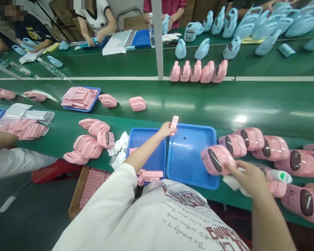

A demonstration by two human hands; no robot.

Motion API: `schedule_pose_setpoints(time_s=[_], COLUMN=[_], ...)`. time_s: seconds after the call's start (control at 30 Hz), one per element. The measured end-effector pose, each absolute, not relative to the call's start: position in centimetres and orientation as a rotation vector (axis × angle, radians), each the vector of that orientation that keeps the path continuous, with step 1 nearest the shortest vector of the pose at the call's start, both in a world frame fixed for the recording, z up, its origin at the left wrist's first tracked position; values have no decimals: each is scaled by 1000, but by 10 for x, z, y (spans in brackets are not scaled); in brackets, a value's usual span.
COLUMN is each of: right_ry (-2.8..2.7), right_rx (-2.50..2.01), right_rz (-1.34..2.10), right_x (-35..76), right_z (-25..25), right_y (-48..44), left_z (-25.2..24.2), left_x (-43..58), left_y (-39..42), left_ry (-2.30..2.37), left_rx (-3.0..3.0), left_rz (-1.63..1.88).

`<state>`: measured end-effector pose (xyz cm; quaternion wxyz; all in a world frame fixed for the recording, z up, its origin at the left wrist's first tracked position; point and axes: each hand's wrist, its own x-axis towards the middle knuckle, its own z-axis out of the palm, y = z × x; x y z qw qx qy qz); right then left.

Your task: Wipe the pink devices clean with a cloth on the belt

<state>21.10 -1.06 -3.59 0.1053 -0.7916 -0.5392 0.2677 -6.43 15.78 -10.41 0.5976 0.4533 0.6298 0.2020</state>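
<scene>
My left hand is stretched forward and pinches a small flat pink plastic piece upright above the gap between two blue trays. The left blue tray holds several similar pink pieces at its near end; the right blue tray is bare inside. My right hand grips a pink toy housing with a dark oval face, together with a white cloth, just right of the right tray. A white bottle with a green dot lies beside that hand.
A row of pink housings lines the green bench at right, and a pile of them lies at left near crumpled white cloth. A conveyor belt carries pink parts. Other people work across it among blue housings. Another person's sleeve shows at left.
</scene>
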Motion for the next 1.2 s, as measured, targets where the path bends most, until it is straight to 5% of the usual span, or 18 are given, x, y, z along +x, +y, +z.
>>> schedule_pose_setpoints(time_s=[0.23, 0.43, 0.8, 1.2], right_ry=[-1467, -1470, -1404, -1168], right_rx=[-2125, -2128, -2050, -1899], right_rz=[675, 668, 803, 1059], right_x=[145, 113, 124, 146], right_z=[-72, -111, -133, -115], right_y=[170, 243, 244, 175], left_z=[-134, -157, -160, -117], left_x=[-47, -40, -149, -211], left_y=[271, 288, 275, 300], left_ry=[1764, 1856, 2537, 2415], left_rx=[1264, 1331, 872, 1372], left_rz=[456, 485, 668, 481])
